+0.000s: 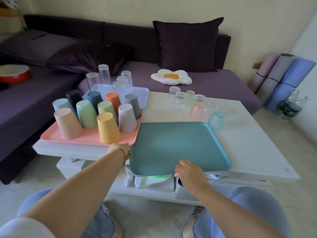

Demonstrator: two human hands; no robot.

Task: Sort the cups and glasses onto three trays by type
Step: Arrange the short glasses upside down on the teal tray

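Two hands steady my teal tray (pixel 171 145): my left hand (pixel 121 148) grips its left edge, my right hand (pixel 187 170) pinches the near rim, which overhangs the white table (pixel 248 143). Pushing carelessly could, I judge, topple the loose glasses (pixel 195 104) beyond, about eight. Ten plastic cups (pixel 96 115) stand upturned on the pink tray (pixel 85 139); five clear glasses (pixel 111 81) fill the lavender tray (pixel 139 95) behind.

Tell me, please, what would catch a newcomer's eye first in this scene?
Probably the pastel plastic cups, upside down and crowded on the pink tray at the table's left. Next, the empty teal tray in front, with the left hand and right hand at its near edge.
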